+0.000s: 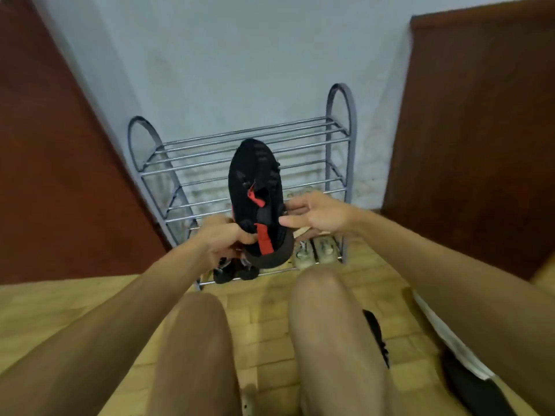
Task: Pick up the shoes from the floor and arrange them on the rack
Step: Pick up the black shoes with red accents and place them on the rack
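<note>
Between both hands, in front of the grey metal shoe rack [240, 136]: black knit sneaker [255, 187] with a red tongue tab and a red heel strip, raised off the floor [270, 310], toe up and away toward the pale wall, heel and dark sole edge nearest the camera. Level with the rack's middle rails; contact with any rail impossible to tell. Left hand [223, 238] curled round the heel's left side, fingers closed on it. Right hand [315, 214] at the sneaker's right side near the collar, fingers nearly straight and spread, thumb tip touching the upper. Hands apart, one on each side of the shoe. Top tier of the rack bare rails only. On the lowest tier, right half: pair of pale sneakers [315, 250] side by side, partly hidden behind the right hand. On the same tier, left half: black shoe [234, 273], partly covered by the held sneaker and the left hand. Rack against the wall, between two reddish-brown wooden panels, one left [60, 175], one right [480, 145]. Below, two bare knees over yellow floor tiles. Just beside the right knee, on the floor: another dark shoe [377, 331], only its edge showing. Farther right, under the right forearm: dark item with a white edge [468, 382], too blurred to name.
</note>
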